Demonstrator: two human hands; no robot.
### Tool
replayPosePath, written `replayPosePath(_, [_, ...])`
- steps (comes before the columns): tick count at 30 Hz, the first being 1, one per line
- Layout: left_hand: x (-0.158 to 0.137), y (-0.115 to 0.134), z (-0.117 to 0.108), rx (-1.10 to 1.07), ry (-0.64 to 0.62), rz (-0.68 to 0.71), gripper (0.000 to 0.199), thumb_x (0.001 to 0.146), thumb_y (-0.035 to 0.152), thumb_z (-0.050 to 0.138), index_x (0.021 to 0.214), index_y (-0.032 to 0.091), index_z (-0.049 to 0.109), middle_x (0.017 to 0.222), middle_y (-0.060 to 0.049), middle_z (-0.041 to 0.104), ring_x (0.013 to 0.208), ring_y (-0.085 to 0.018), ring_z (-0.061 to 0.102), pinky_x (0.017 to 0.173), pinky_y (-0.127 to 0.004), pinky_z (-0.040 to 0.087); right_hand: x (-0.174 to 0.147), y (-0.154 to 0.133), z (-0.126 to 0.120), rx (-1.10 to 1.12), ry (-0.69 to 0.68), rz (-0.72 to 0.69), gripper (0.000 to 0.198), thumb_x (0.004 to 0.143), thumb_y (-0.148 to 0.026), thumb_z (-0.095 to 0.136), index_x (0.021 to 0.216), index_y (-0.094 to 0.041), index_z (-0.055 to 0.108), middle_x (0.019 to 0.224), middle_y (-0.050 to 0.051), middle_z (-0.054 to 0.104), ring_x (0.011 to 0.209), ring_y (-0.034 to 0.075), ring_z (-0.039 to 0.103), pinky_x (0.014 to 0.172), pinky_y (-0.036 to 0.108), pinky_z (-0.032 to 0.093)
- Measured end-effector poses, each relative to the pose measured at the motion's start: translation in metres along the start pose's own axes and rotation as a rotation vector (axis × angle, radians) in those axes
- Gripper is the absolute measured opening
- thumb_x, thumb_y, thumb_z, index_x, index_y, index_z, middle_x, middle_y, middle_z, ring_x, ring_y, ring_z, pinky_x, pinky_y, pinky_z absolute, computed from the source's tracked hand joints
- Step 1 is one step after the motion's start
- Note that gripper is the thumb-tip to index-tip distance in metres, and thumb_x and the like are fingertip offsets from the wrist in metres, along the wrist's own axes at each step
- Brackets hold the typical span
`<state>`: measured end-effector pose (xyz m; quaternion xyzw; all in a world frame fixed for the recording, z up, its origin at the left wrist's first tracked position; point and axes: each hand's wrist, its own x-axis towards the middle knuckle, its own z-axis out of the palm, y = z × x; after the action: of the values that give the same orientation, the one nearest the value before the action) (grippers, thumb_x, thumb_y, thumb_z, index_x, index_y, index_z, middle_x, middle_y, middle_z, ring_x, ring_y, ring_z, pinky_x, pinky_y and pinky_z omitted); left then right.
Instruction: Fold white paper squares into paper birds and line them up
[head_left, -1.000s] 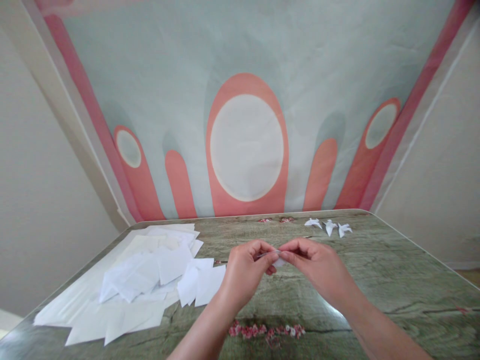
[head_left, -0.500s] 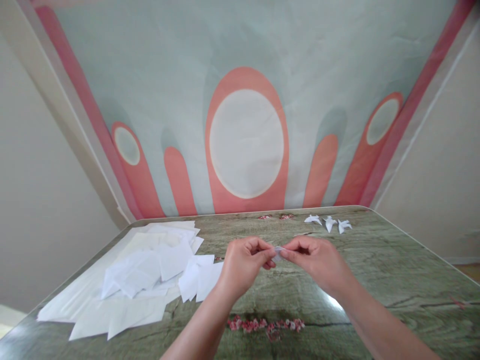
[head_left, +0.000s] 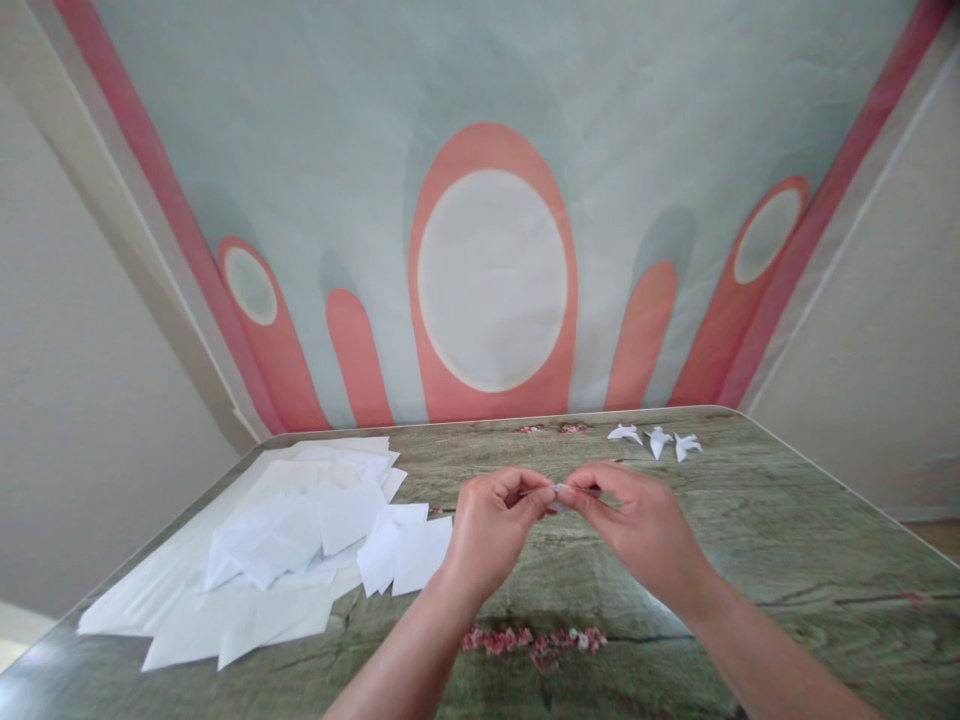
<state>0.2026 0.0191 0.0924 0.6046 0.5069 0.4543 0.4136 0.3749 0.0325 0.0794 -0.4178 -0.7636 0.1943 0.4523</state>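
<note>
Above the middle of the table, a small piece of folded white paper is pinched between my two hands, mostly hidden by the fingers. My left hand is closed on its left side with thumb and fingertips. From the other side, my right hand grips it the same way, and the two sets of fingertips nearly touch. Three small folded white paper figures, one of them a bird-like shape, lie at the back right beyond my right hand.
On the left, a broad pile of white paper sheets covers the table. Smaller paper squares lie beside my left forearm. Pink floral decoration shows on the tabletop in front. A patterned wall rises behind the back edge.
Both hands keep their pinch on the folded paper, and their fingertips have drawn slightly closer together. The paper now shows as a thinner, flatter strip. The view has tilted slightly.
</note>
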Motion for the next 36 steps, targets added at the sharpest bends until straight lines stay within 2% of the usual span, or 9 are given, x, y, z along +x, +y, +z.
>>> replayPosePath(3, [0.007, -0.007, -0.005, -0.155, -0.070, -0.065, 0.037, 0.076, 0.041, 0.070, 0.102, 0.015, 0.063, 0.100, -0.009, 0.070, 0.082, -0.019, 0.069, 0.069, -0.026, 0.051, 0.001, 0.004, -0.003, -0.012, 0.175, -0.203, 0.010, 0.088, -0.022, 0.059, 0.085, -0.023, 0.068, 0.081, 0.003, 0.069, 0.082, 0.019, 0.061, 0.076, 0.033, 0.047])
replayPosePath(6, [0.014, -0.016, -0.008, -0.437, -0.278, -0.247, 0.049, 0.082, 0.057, 0.057, 0.091, 0.009, 0.063, 0.085, -0.012, 0.071, 0.068, -0.019, 0.069, 0.064, -0.030, 0.053, 0.003, 0.012, -0.002, -0.038, 0.199, -0.390, 0.016, 0.085, -0.014, 0.060, 0.091, -0.025, 0.070, 0.085, 0.004, 0.071, 0.088, 0.021, 0.060, 0.082, 0.037, 0.048])
replayPosePath(11, [0.022, -0.031, -0.007, -0.630, -0.266, -0.342, 0.033, 0.071, 0.035, 0.077, 0.088, 0.010, 0.063, 0.078, -0.007, 0.071, 0.064, -0.016, 0.069, 0.059, -0.025, 0.053, 0.000, 0.034, 0.011, -0.166, 0.149, -0.480, 0.025, 0.086, -0.011, 0.058, 0.098, -0.028, 0.072, 0.091, 0.004, 0.072, 0.092, 0.021, 0.060, 0.085, 0.040, 0.048])
replayPosePath(15, [0.024, -0.039, -0.004, -0.635, -0.254, -0.387, 0.047, 0.065, 0.021, 0.082, 0.105, 0.011, 0.061, 0.079, -0.007, 0.072, 0.068, -0.017, 0.070, 0.062, -0.026, 0.056, -0.011, 0.050, 0.016, -0.216, 0.086, -0.548, 0.030, 0.086, -0.011, 0.058, 0.103, -0.031, 0.071, 0.100, 0.003, 0.072, 0.099, 0.022, 0.060, 0.088, 0.041, 0.047])
replayPosePath(17, [0.025, -0.039, -0.001, -0.630, -0.210, -0.368, 0.049, 0.063, 0.017, 0.084, 0.106, 0.010, 0.061, 0.079, -0.007, 0.072, 0.069, -0.017, 0.070, 0.065, -0.027, 0.057, -0.015, 0.051, 0.014, -0.178, 0.135, -0.466, 0.027, 0.086, -0.016, 0.059, 0.103, -0.032, 0.071, 0.107, 0.004, 0.070, 0.105, 0.023, 0.058, 0.093, 0.044, 0.045])
replayPosePath(20, [0.027, -0.033, 0.007, -0.653, -0.104, -0.282, 0.049, 0.064, 0.018, 0.083, 0.107, 0.010, 0.061, 0.080, -0.007, 0.071, 0.071, -0.017, 0.070, 0.069, -0.028, 0.056, -0.015, 0.045, 0.010, 0.027, 0.209, -0.084, 0.027, 0.087, -0.030, 0.061, 0.113, -0.026, 0.065, 0.113, 0.009, 0.066, 0.107, 0.025, 0.059, 0.094, 0.045, 0.045])
replayPosePath(24, [0.027, -0.023, 0.021, -0.590, -0.038, -0.139, 0.052, 0.067, 0.021, 0.080, 0.114, 0.012, 0.060, 0.086, -0.006, 0.070, 0.071, -0.015, 0.067, 0.074, -0.030, 0.054, -0.011, 0.035, 0.010, 0.469, 0.014, 0.329, 0.039, 0.086, -0.043, 0.059, 0.116, -0.018, 0.060, 0.107, 0.010, 0.069, 0.097, 0.023, 0.064, 0.084, 0.038, 0.050])
replayPosePath(30, [0.019, -0.020, 0.034, -0.203, -0.061, 0.055, 0.024, 0.076, 0.024, 0.070, 0.096, 0.013, 0.068, 0.089, -0.005, 0.070, 0.081, -0.016, 0.063, 0.077, -0.025, 0.048, -0.009, 0.022, 0.002, 0.324, 0.084, 0.359, 0.024, 0.085, -0.039, 0.059, 0.092, -0.017, 0.068, 0.091, 0.005, 0.072, 0.084, 0.020, 0.064, 0.079, 0.033, 0.047])
replayPosePath(36, [0.011, -0.012, 0.026, 0.014, -0.141, 0.084, 0.017, 0.079, 0.030, 0.065, 0.082, 0.014, 0.067, 0.079, -0.003, 0.068, 0.072, -0.015, 0.060, 0.068, -0.023, 0.046, -0.012, 0.009, -0.011, -0.019, 0.034, 0.127, 0.011, 0.085, -0.027, 0.055, 0.080, -0.021, 0.063, 0.077, 0.000, 0.066, 0.072, 0.017, 0.059, 0.069, 0.029, 0.043])
